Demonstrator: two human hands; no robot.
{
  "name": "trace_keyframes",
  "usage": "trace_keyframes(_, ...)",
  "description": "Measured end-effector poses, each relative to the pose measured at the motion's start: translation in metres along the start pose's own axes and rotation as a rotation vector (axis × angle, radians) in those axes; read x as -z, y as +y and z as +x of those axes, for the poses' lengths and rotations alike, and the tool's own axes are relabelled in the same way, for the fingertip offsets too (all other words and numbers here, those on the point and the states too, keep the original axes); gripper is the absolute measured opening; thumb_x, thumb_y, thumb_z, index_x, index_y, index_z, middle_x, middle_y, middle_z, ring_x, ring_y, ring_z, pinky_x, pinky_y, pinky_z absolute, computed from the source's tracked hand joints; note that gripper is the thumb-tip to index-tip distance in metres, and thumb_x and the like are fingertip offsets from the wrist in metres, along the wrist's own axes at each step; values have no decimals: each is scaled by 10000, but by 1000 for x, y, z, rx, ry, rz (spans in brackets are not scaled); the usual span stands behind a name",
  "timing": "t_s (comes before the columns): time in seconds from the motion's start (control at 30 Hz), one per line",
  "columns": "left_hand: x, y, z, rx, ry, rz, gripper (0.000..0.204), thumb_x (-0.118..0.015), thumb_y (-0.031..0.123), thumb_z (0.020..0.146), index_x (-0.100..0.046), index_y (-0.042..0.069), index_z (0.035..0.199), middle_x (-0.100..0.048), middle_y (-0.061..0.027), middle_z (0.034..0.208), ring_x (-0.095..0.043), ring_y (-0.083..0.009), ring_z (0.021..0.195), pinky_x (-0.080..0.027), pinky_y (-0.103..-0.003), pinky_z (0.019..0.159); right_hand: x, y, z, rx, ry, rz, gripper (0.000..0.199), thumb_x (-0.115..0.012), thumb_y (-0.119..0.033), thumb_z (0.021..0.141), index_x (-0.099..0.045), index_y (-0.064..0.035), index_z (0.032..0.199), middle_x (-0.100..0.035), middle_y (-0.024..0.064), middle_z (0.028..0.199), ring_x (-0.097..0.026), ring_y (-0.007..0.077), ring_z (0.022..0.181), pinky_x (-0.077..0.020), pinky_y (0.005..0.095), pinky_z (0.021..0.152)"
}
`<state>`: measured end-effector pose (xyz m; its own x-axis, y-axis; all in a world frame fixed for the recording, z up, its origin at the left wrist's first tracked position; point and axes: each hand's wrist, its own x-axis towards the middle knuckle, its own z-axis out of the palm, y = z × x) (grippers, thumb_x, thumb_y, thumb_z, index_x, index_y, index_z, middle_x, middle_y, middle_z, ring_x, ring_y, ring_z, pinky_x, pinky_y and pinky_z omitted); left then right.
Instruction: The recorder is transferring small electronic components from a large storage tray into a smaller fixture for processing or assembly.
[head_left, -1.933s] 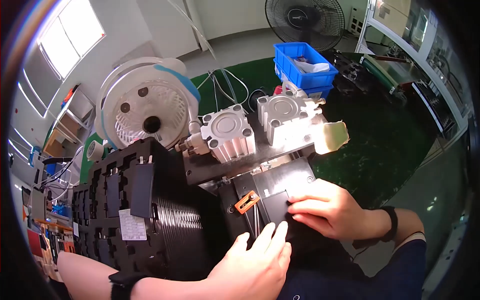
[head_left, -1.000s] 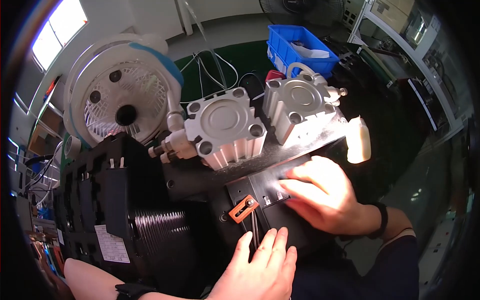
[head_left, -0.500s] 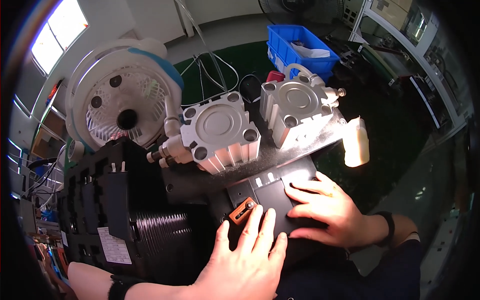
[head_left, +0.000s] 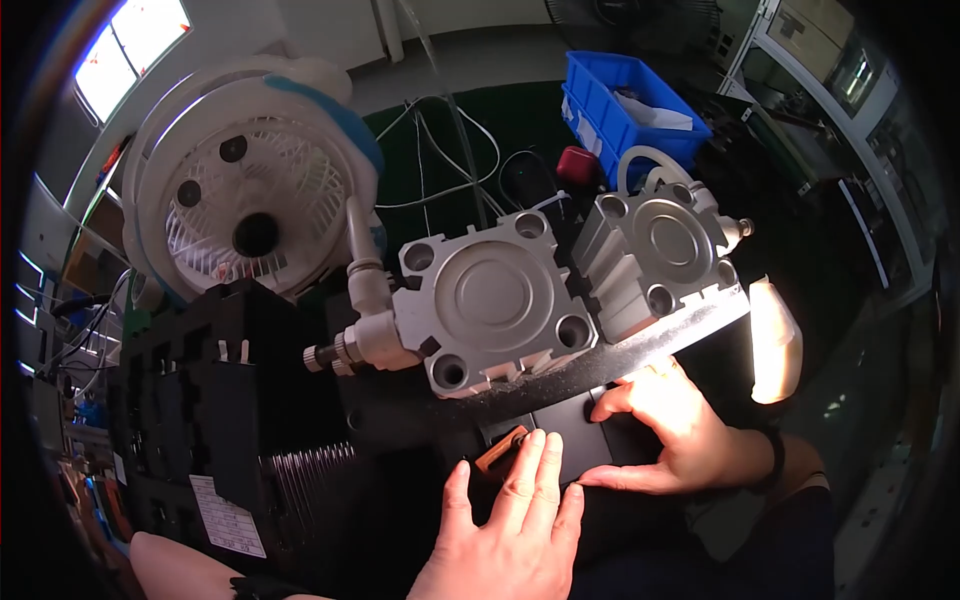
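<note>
Flat black piece (head_left: pixel 575 432) lies at the hands, before a dark plate (head_left: pixel 520 394)

Nearest, the left hand (head_left: pixel 503 535) is flat with its fingers spread, grasping nothing; its fingertips reach the orange-brown slotted part (head_left: pixel 502 452) and the left side of the flat black piece. The right hand (head_left: pixel 680 425) curves along the piece's right side, thumb and forefinger apart at its edge (whether they pinch it, I cannot tell). To the left stands a black stack of trays (head_left: pixel 180 420) bearing a white label (head_left: pixel 227 515).

Just beyond the hands, the dark plate carries two silver blocks, the left block (head_left: pixel 490 295) and the right block (head_left: pixel 665 240). A pale, rounded object (head_left: pixel 777 345) hangs by its right end.

Farther back are a white fan (head_left: pixel 290 190) with blue trim, a small red object (head_left: pixel 577 165) and a blue bin (head_left: pixel 632 115).
</note>
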<state>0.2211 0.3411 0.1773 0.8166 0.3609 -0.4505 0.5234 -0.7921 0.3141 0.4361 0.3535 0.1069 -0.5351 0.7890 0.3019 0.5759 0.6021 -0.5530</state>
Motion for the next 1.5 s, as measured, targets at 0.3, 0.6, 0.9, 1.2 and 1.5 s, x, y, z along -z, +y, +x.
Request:
trace_keyframes(0.3,4,11,-15,44,235,-25,467,-445,61,822,-381,-121,1247,-303,-342,1328,-310,-430,1252,-259,-562,1017,1,0,0,-70,-21,61,420,-808,-312,630,-576,-66,879,-559,82,890,-540,233,777,-394,334,718)
trace_keyframes(0.6,-3,10,-19,20,262,-65,458,-394,64,849,-354,-130,1262,-288,-358,1325,-274,-461,1267,-230,-584,1030,1,0,1,-37,-17,29,481,-858,-292,583,-576,-58,894,-585,52,845,-527,227,802,-390,325,746)
trace_keyframes(0.9,7,8,-18,-111,268,-4,695,-659,187,737,-346,-134,1269,-298,-361,1323,-281,-450,1272,-210,-568,1044,7,1,-6,18,3,90,454,-860,-252,589,-567,-69,883,-503,172,1122,-470,303,1064,-390,383,873)
trace_keyframes(1.2,41,-2,-3,61,275,-482,199,-665,195,817,-594,10,803,-588,-77,677,-590,-186,650,-468,-278,634,10,-16,-34,-441,215,1207,456,-681,79,730,-410,-97,1051,-467,26,949,-527,88,854,-507,230,734)
trace_keyframes(1.5,21,-10,22,342,29,-1125,249,-591,246,889,-582,25,776,-589,12,703,-536,-35,676,-460,-211,635,6,-21,-23,-533,22,1307,371,-647,-67,824,-530,-18,1173,-601,55,1025,-548,50,798,-478,203,706)
